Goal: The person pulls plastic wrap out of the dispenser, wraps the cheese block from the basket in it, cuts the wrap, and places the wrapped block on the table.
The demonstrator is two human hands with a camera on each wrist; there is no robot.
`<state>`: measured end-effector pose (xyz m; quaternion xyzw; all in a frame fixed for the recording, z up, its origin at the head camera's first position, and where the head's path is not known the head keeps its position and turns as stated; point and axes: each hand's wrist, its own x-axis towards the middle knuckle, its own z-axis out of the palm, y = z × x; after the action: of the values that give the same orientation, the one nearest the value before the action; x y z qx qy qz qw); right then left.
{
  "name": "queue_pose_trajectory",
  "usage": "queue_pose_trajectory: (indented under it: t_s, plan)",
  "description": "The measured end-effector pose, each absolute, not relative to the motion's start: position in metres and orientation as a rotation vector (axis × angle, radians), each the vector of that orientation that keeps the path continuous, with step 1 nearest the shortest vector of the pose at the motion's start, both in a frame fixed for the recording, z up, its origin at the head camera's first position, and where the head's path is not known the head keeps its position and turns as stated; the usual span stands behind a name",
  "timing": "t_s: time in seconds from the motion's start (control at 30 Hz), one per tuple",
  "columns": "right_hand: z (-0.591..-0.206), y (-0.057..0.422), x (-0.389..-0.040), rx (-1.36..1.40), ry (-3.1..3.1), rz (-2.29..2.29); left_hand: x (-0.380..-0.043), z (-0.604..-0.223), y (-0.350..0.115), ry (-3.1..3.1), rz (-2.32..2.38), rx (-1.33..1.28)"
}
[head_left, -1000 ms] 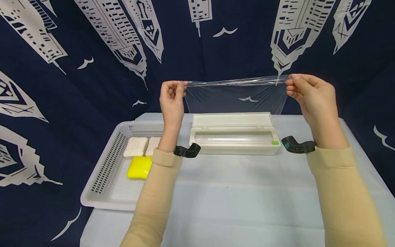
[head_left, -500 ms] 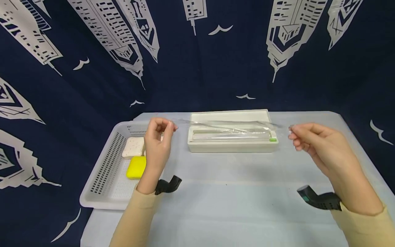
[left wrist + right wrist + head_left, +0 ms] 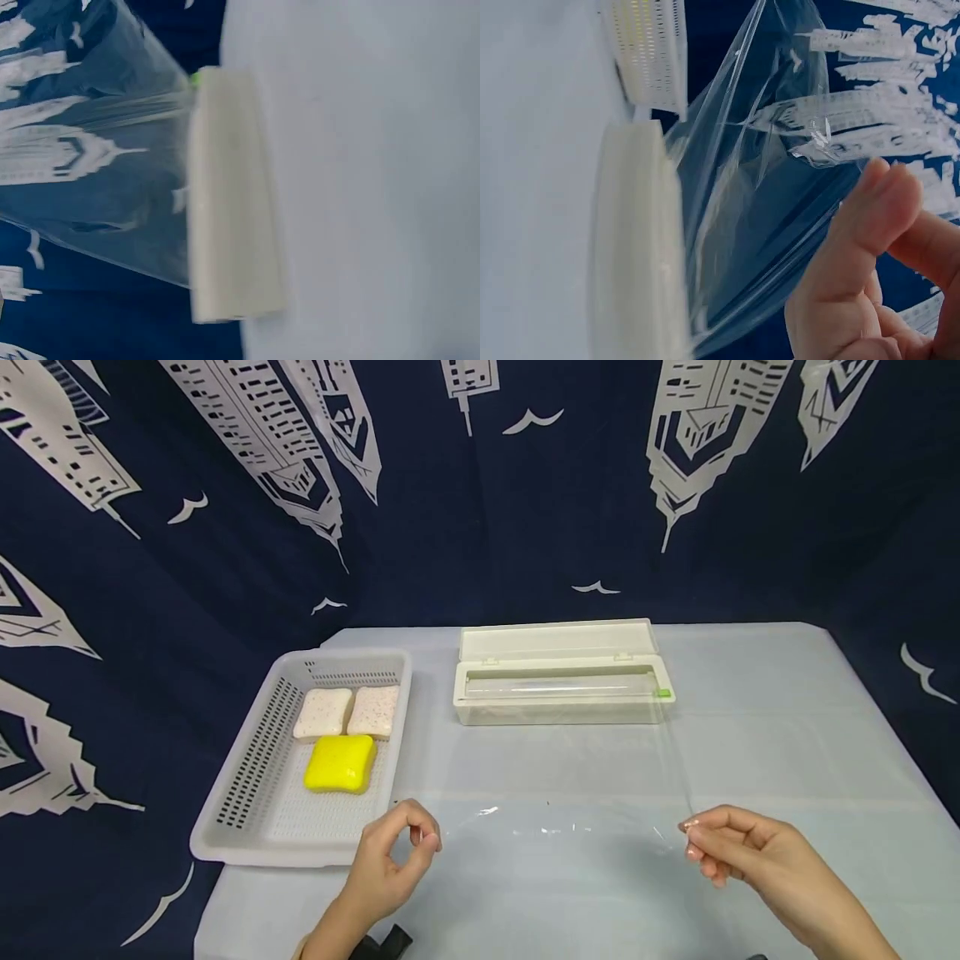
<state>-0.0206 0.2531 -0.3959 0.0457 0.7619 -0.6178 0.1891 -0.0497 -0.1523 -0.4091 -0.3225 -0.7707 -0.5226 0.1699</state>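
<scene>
A sheet of cling film (image 3: 558, 829) stretches from a cream cling film dispenser (image 3: 562, 713) towards the near part of the table. My left hand (image 3: 393, 864) pinches the film's left corner between thumb and forefinger. Its right corner is pinched by my right hand (image 3: 753, 864). Inside the dispenser, whose lid (image 3: 555, 642) stands raised at the back, lies the clear roll (image 3: 555, 687). The right wrist view has the creased film (image 3: 742, 187) beside the thumb and fingers of my right hand (image 3: 847, 270). From the left wrist, the film (image 3: 97, 135) spreads off the dispenser (image 3: 232, 202); the left hand is hidden there.
A white perforated basket (image 3: 247, 835) stands at the left, close to my left hand. Two pale speckled soap-like bars (image 3: 322, 713) and a yellow one (image 3: 340, 764) lie in it. A green tab (image 3: 663, 693) marks the dispenser's right end. Behind the table hangs a dark patterned cloth (image 3: 525, 543).
Both hands have come down and towards me from high behind the dispenser, drawing the film over the table. The left hand has moved out from in front of the basket.
</scene>
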Motion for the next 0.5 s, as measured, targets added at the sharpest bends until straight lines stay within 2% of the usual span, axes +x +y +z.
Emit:
queue_pose_trajectory:
  t_s: [0.2, 0.5]
  plan:
    - [-0.432, 0.262, -0.009, 0.158, 1.881, -1.66, -0.026, -0.442, -0.157, -2.486, -1.637, -0.719]
    - [-0.477, 0.261, -0.003, 0.031, 2.006, -1.554, -0.008, -0.484, -0.154, -2.994, -1.93, -0.307]
